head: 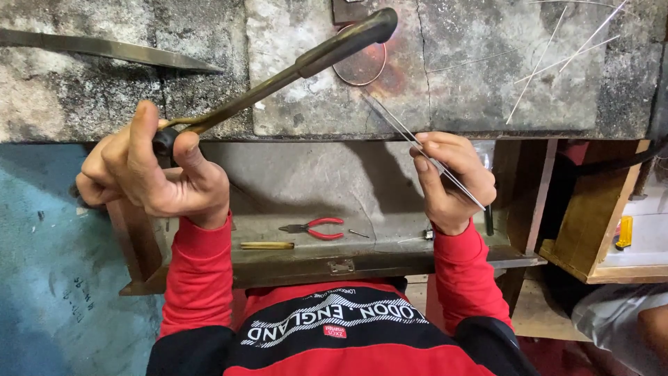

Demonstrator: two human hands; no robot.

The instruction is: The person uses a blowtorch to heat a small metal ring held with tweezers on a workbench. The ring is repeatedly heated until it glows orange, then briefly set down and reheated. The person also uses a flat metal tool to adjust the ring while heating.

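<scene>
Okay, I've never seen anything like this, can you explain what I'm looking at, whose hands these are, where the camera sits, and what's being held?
This is one picture from a camera worn on a person's head, looking down at their own two bare hands and red sleeves. The left hand grips a long metal torch whose dark nozzle points at a thin wire ring lying on a rough stone block. The right hand pinches thin metal rods that slant toward that ring. More thin rods lie on the stone at the upper right. Below the hands, an open metal drawer holds red-handled pliers and a short brass-coloured bar. Another person's arm shows at the lower right edge.
</scene>
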